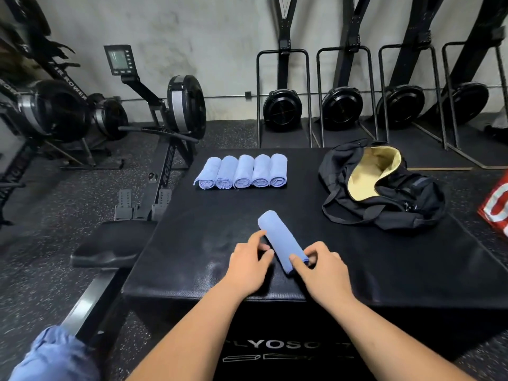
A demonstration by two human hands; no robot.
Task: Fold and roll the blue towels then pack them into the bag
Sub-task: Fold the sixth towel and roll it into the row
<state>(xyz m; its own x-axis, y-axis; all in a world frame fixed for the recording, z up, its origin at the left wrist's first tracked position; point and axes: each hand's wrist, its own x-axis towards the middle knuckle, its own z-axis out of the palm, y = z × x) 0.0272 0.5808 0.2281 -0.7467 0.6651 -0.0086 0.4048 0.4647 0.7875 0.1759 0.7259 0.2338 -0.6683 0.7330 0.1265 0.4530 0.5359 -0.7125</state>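
A rolled blue towel [280, 237] lies at an angle on the black padded box [384, 270], near its front edge. My left hand [248, 264] touches the roll's left side with thumb and fingertips. My right hand [320, 266] pinches the roll's near end between thumb and fingers. Several finished blue rolls [242, 171] stand side by side in a row at the back of the box. A black duffel bag [384, 188] with a pale yellow lining lies open at the back right.
More blue cloth [52, 356] lies bunched at the lower left, off the box. Rowing machines [154, 105] stand left and behind; upright machines [343, 105] line the wall. A red and white object [496, 210] shows at the right edge.
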